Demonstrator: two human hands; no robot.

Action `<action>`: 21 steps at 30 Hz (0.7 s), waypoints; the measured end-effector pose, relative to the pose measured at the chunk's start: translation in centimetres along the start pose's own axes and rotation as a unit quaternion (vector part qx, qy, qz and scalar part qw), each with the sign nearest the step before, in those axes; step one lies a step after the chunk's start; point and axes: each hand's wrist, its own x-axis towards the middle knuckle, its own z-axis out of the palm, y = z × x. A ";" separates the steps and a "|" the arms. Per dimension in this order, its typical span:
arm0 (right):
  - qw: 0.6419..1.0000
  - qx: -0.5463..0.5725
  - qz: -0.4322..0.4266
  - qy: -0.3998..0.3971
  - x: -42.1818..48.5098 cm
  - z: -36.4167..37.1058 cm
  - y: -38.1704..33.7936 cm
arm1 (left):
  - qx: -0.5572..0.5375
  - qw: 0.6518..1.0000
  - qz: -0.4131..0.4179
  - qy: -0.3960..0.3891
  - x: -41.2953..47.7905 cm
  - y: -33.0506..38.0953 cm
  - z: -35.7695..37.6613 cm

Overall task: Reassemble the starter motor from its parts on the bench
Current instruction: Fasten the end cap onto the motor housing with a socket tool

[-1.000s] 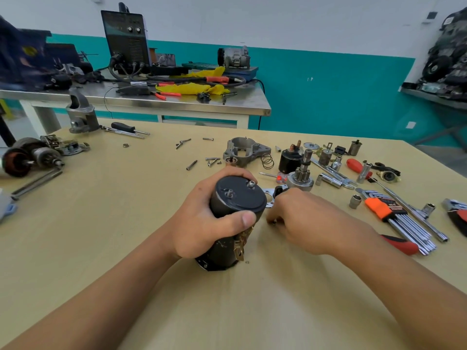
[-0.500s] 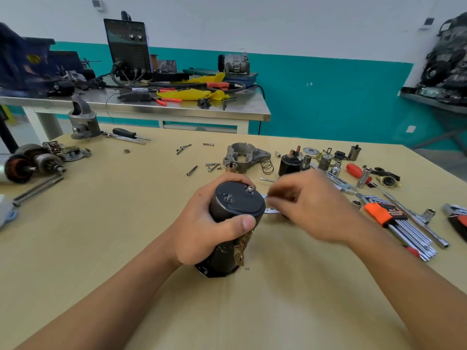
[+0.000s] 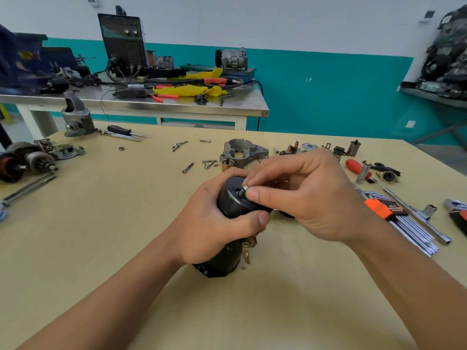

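A black cylindrical starter motor body [image 3: 228,200] stands tilted on the wooden bench [image 3: 106,223], with a brass terminal [image 3: 249,245] on its side. My left hand [image 3: 209,223] wraps around it from the left. My right hand [image 3: 298,195] is over its top cap, thumb and forefinger pinched on a small silver bolt [image 3: 244,190] that sticks up from the cap. A grey aluminium end housing [image 3: 242,150] lies just behind, with a black solenoid [image 3: 290,149] and small parts beside it, partly hidden by my right hand.
Loose screws [image 3: 188,167] lie behind the motor. An armature [image 3: 22,161] and long bolts [image 3: 27,188] sit at the far left, another grey housing [image 3: 77,117] at the back left. Hex keys in an orange holder [image 3: 394,210], sockets and screwdrivers cover the right side. A steel table [image 3: 141,102] stands behind.
My right hand rose from the bench beside the motor and came over the top cap, now pinching the small bolt there. My left hand kept its hold on the body.
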 end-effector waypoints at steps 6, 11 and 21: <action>0.999 -0.029 0.012 -0.043 0.1 -0.7 -0.1 | 0.002 1.000 0.002 -0.003 -0.1 0.3 0.1; 0.999 -0.028 0.021 -0.039 0.0 -0.8 0.0 | 0.006 1.000 -0.006 -0.004 -0.1 0.5 0.3; 0.988 -0.135 -0.034 -0.073 0.0 -1.5 -0.8 | 0.045 0.998 -0.006 -0.032 0.6 0.5 0.3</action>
